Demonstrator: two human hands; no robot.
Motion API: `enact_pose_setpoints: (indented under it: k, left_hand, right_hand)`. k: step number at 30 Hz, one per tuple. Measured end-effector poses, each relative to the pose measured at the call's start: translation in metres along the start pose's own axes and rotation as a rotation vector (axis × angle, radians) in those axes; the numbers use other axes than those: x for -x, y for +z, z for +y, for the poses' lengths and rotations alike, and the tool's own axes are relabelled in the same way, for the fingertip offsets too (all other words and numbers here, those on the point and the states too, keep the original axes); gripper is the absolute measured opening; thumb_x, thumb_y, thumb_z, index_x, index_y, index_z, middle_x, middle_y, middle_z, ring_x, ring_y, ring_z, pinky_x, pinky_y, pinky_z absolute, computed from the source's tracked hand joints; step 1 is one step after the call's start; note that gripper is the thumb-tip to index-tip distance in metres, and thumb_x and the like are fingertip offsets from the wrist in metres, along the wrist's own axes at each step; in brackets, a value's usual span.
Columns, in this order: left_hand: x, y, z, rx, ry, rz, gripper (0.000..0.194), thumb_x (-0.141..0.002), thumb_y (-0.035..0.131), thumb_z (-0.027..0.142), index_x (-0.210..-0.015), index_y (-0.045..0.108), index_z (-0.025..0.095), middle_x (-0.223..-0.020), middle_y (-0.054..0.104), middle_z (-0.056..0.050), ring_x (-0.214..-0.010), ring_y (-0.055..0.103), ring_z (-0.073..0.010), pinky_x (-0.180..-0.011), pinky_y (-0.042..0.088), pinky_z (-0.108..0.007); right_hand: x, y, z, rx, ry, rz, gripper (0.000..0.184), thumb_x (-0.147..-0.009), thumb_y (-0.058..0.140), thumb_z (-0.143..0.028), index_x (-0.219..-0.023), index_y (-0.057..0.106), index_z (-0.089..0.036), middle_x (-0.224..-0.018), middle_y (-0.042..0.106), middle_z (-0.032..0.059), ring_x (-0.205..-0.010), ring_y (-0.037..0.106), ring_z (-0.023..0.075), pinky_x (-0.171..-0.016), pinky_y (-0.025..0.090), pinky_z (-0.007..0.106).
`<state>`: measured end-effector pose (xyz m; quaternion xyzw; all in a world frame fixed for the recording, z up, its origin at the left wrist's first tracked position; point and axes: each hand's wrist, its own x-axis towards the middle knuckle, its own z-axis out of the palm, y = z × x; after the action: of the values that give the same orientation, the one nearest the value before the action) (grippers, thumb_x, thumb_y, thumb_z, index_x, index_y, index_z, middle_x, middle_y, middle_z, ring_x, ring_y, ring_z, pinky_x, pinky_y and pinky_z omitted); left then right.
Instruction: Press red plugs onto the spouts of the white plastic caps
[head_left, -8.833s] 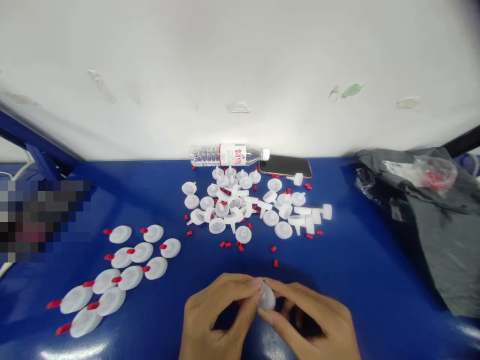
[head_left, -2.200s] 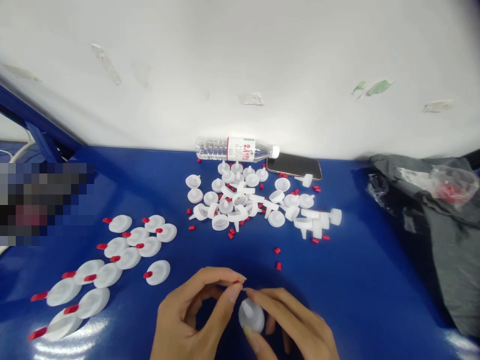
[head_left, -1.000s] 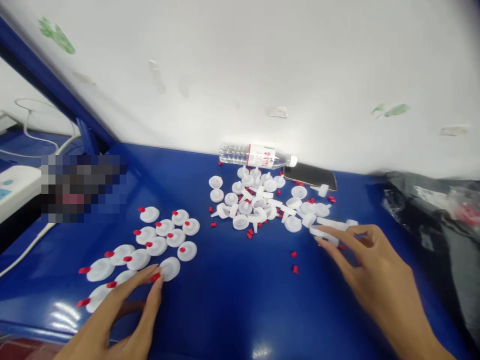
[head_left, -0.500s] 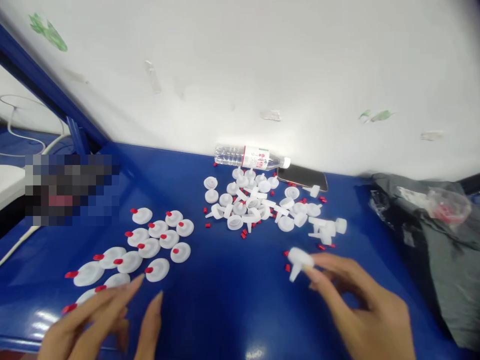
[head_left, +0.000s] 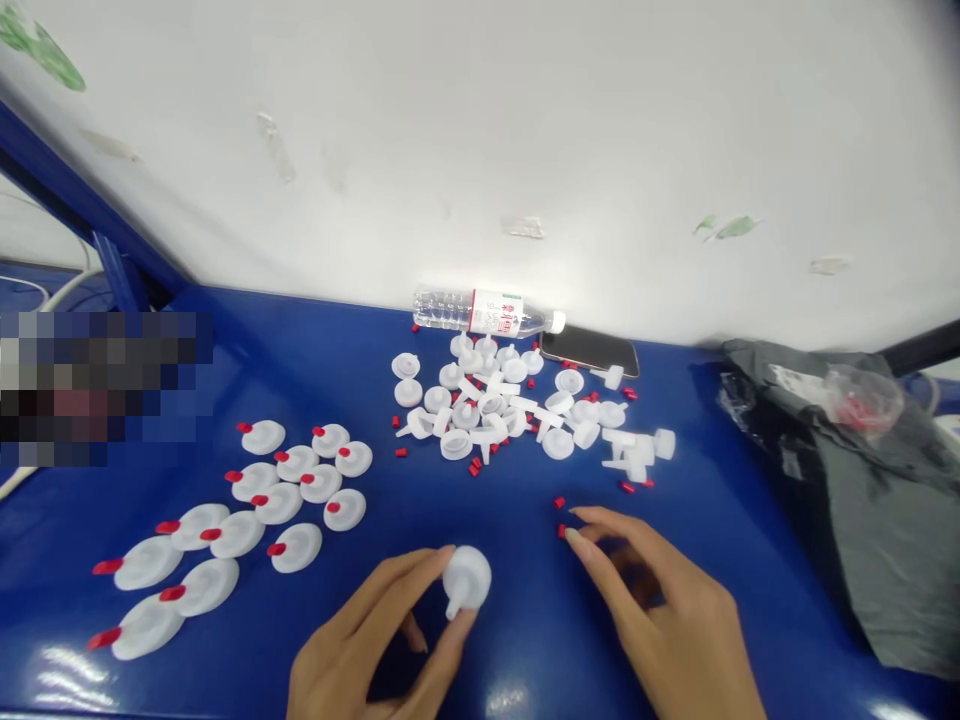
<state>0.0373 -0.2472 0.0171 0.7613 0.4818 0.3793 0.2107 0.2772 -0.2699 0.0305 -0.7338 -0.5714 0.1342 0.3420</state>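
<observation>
My left hand (head_left: 390, 620) pinches a white nozzle cap (head_left: 466, 580) between thumb and fingers; its bare spout points down and toward me. To the right, my right hand (head_left: 660, 590) has thumb and index finger apart. The thumb tip is at a small red tip cap (head_left: 562, 531); whether it touches is hard to tell. Another red tip cap (head_left: 559, 502) lies just beyond. On the left are several white nozzle caps with red tips (head_left: 238, 534), lying flat in loose rows. A pile of white nozzle caps without red tips (head_left: 491, 405) is at the back, with loose red tips among them.
A clear water bottle (head_left: 442, 308) lies on its side by the white wall (head_left: 450, 120). Beside it is a dark phone (head_left: 592, 350). A grey plastic bag (head_left: 862, 530) covers the right side of the blue table (head_left: 525, 660). A blurred patch is at far left.
The white nozzle cap has passed from my right hand to my left. My left hand moved right, away from the rows. My right hand moved slightly left to the red tips. The view shifted.
</observation>
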Motion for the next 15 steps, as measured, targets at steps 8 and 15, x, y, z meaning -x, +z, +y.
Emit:
enact_pose_setpoints:
  k: [8,15]
  left_hand:
    - [-0.003,0.007,-0.005,-0.074,-0.014,-0.042,0.026,-0.096,0.066,0.025,-0.122,0.065,0.024,-0.107,0.072,-0.004,-0.062,0.065,-0.0073,-0.059,0.058,-0.017]
    - [-0.002,0.009,-0.005,-0.009,0.047,-0.048,0.036,-0.094,0.067,0.015,-0.129,0.062,0.02,-0.108,0.074,-0.007,-0.078,0.071,-0.0114,-0.062,0.058,-0.016]
  right_hand:
    - [0.0,0.013,0.003,0.015,-0.075,-0.051,0.019,-0.097,0.062,-0.042,-0.095,0.074,-0.028,-0.094,0.076,-0.0012,-0.065,0.071,0.0128,-0.062,0.058,0.022]
    - [0.01,0.007,-0.032,-0.279,-0.069,-0.034,0.001,-0.086,0.077,-0.028,-0.087,0.078,-0.029,-0.082,0.081,-0.0046,-0.064,0.076,0.0154,-0.06,0.061,0.018]
